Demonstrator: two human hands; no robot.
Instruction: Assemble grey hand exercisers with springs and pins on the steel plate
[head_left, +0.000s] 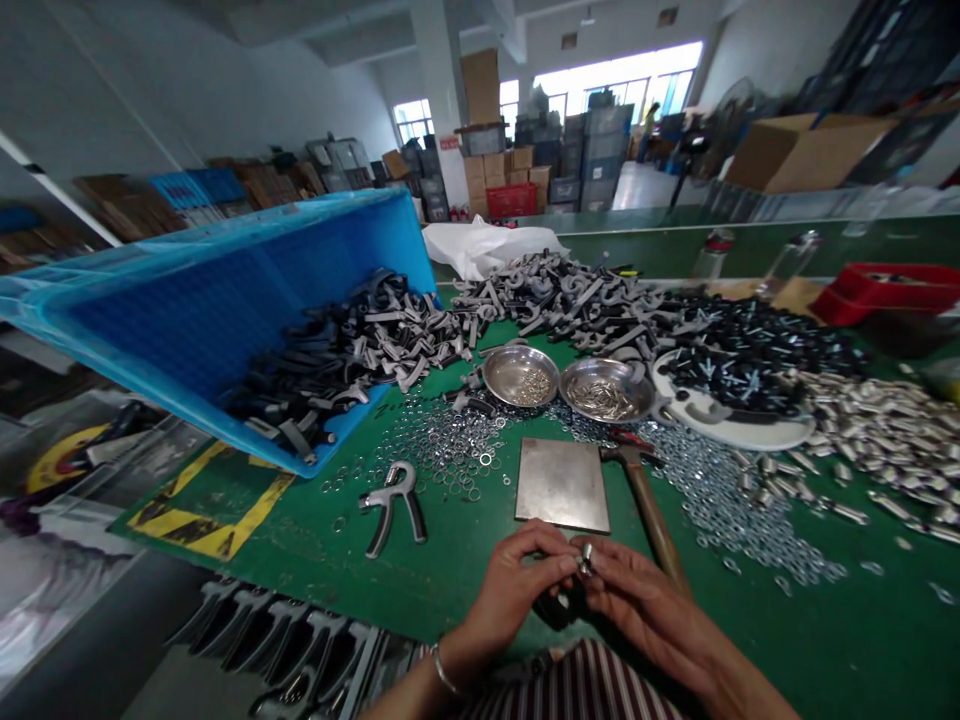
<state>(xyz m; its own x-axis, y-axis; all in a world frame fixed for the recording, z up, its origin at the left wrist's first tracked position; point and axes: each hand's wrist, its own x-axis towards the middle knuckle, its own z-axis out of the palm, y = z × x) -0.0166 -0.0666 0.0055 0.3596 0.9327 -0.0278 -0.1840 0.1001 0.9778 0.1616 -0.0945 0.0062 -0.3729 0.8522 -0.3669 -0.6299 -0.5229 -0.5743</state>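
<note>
Metal sleeve, small and silver, pinched at your fingertips right in the middle of the view, though your fingers hide most of it, so that name is my best guess. Your left hand and right hand are both closed in narrow on it, meeting over the green mat. Under them sits a dark part, too shadowed to name.

At 12 o'clock you've got a square steel plate, with a wooden-handled hammer just beside it toward 1 o'clock. Out at 10 o'clock lies a hand grip exerciser. Past the plate, two steel bowls hold small parts, with loose washers scattered around them.

Further out at 11 o'clock, a tipped blue crate sits among heaped grey handles. At 2 o'clock, black parts crowd a white round tray, and silver sleeves pile up at 3 o'clock.
</note>
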